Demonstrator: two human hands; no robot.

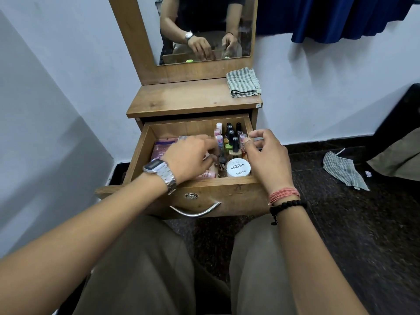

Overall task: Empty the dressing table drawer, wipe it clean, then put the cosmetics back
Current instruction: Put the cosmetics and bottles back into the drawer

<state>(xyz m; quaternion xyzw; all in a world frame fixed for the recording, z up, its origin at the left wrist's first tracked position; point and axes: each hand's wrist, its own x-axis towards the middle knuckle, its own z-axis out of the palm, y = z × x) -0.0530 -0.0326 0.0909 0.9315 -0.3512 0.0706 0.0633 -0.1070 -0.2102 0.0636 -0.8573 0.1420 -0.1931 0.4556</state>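
The wooden drawer (204, 181) of the dressing table is pulled out over my knees. Its right half is packed with upright nail polish bottles (230, 134) and a white jar (238, 170) labelled nail polish. Pink packets (161, 148) lie on the left. My left hand (191, 159), with a steel watch, reaches into the middle, fingers curled down among small bottles; what they hold is hidden. My right hand (266, 155) hovers over the drawer's right side and pinches a small pink-capped bottle (242, 138) between thumb and fingers.
A folded striped cloth (243, 82) lies at the right of the table top (181, 98), under the mirror (204, 30). Another checked cloth (343, 170) lies on the dark floor to the right. A white wall stands close on the left. The drawer has a metal handle (195, 212).
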